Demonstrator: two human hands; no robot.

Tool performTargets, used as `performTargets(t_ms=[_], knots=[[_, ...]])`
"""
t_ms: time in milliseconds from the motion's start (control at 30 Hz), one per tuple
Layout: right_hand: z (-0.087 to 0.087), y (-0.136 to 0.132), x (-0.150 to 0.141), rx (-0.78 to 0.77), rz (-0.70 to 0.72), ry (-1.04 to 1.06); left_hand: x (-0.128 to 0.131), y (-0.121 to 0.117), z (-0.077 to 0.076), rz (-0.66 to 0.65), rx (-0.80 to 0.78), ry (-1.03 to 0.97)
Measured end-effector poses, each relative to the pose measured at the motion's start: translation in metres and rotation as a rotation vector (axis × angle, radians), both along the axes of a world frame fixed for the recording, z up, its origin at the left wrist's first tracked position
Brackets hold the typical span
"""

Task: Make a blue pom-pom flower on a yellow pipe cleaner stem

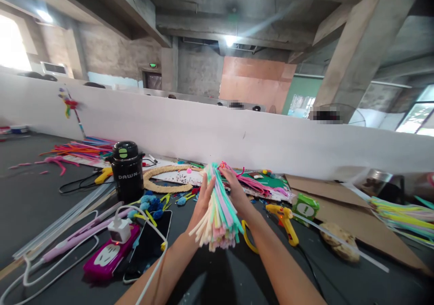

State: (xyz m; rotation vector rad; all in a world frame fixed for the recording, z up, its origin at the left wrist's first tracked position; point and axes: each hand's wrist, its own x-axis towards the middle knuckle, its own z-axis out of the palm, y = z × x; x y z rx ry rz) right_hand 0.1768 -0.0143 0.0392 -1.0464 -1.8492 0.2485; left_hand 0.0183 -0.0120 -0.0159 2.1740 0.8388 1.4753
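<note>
A thick bundle of pastel pipe cleaners [220, 205], in cream, yellow, pink, lilac and mint, is held over the dark table with its near ends fanned toward me. My left hand [204, 195] presses along its left side, fingers pointing away. On the other side, my right hand [232, 183] grips the bundle near its far end, partly hidden by the stems. Behind it lie bright pink pipe cleaners [254, 183]. A yellow loop [249, 239], possibly a scissor handle, shows beside my right forearm.
Right of me lie a yellow glue gun [285, 221], a green packet [305, 208] and cardboard [366, 232]. Leftward stand a black bottle [128, 174], a phone [149, 246], a magenta power bank [111, 255] and a lilac styling iron [81, 235] with white cable. A white partition [190, 124] runs behind.
</note>
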Motion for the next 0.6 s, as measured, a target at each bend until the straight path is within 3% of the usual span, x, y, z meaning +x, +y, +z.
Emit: performTargets(t_ms=[100, 200, 300, 400, 600], knots=[[0.041, -0.025, 0.015, -0.101, -0.033, 0.038, -0.004, 0.002, 0.005, 0.098, -0.043, -0.072], [0.082, -0.062, 0.024, -0.113, 0.084, -0.050, -0.008, 0.001, 0.009, 0.160, -0.082, -0.050], [0.108, -0.095, 0.020, -0.067, 0.199, -0.230, -0.011, 0.000, 0.011, 0.175, -0.108, -0.065], [0.113, -0.109, 0.011, 0.000, 0.235, -0.336, -0.012, 0.000, 0.011, 0.147, -0.117, -0.092], [0.103, -0.101, 0.003, 0.036, 0.147, -0.445, -0.013, 0.000, 0.010, 0.174, -0.084, -0.073]])
